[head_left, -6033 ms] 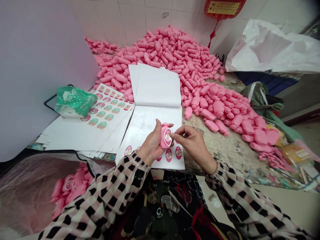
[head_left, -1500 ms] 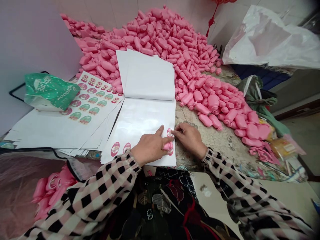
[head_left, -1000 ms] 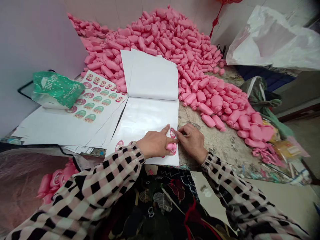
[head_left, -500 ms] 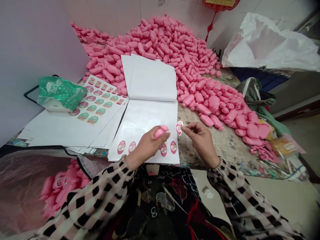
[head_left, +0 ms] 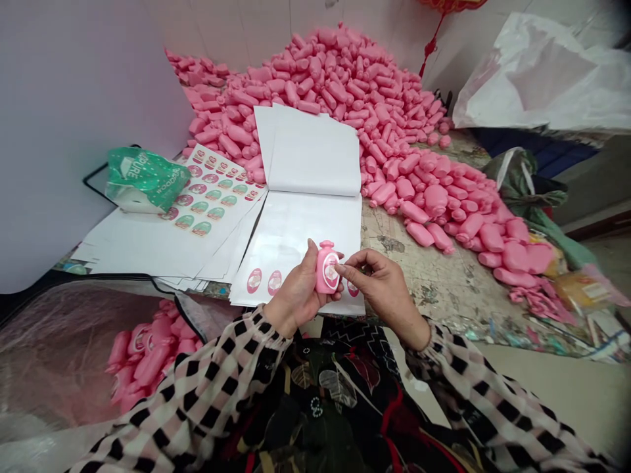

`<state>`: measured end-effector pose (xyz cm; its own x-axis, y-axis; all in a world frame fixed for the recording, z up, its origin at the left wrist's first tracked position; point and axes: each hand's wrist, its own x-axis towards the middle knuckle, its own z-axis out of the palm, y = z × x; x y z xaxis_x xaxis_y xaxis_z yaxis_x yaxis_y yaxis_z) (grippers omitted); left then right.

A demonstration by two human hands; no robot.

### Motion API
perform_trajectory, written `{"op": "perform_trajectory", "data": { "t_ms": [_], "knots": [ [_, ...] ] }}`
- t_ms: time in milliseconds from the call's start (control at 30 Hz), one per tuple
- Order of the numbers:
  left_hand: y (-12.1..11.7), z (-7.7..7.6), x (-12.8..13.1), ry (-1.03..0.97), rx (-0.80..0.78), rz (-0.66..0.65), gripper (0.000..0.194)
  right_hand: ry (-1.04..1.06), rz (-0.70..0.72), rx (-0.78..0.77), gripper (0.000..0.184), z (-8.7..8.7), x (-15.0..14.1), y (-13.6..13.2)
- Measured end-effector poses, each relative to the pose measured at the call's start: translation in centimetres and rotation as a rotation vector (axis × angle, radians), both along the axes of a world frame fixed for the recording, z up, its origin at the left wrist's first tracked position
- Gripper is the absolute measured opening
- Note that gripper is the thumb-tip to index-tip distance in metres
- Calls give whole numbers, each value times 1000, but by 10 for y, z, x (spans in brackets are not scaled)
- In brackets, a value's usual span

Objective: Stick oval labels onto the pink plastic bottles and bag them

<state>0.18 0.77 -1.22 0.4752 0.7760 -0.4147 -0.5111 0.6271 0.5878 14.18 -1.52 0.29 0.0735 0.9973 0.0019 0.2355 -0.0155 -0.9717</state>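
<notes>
Upright in my left hand point(head_left: 297, 295) is a small pink plastic bottle point(head_left: 325, 282), its neck pointing away from me. An oval sticker point(head_left: 330, 268) with a white rim lies against the bottle's front. The thumb and forefinger of my right hand point(head_left: 382, 286) pinch that sticker at its right edge. Below both hands is a white sticker sheet point(head_left: 300, 223), with a few oval pink stickers point(head_left: 254, 280) along its near edge; my hands cover part of that row.
A large heap of pink bottles point(head_left: 335, 85) fills the back and right of the table. Left are more printed sticker sheets point(head_left: 217, 197) under a green packet point(head_left: 145, 179). A clear bag point(head_left: 64, 355) with labelled pink bottles hangs at the near left. A white sack point(head_left: 537, 79) is at the right.
My left hand has turned the bottle upright, showing its front. My right hand has brought the sticker left onto the bottle. The view has shifted slightly left.
</notes>
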Motion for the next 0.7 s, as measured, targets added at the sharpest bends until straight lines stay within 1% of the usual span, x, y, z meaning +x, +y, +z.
{"op": "perform_trajectory", "data": {
  "t_ms": [100,233,700],
  "knots": [
    [0,-3,0,-6,14,-4,61,-94,-24,57,22,-3,0,0],
    [0,-5,-1,-11,28,-11,62,-146,-24,93,21,-6,-2,1],
    [-1,1,-1,36,51,-11,65,-123,-21,86,20,-5,-3,-2]
  ]
}}
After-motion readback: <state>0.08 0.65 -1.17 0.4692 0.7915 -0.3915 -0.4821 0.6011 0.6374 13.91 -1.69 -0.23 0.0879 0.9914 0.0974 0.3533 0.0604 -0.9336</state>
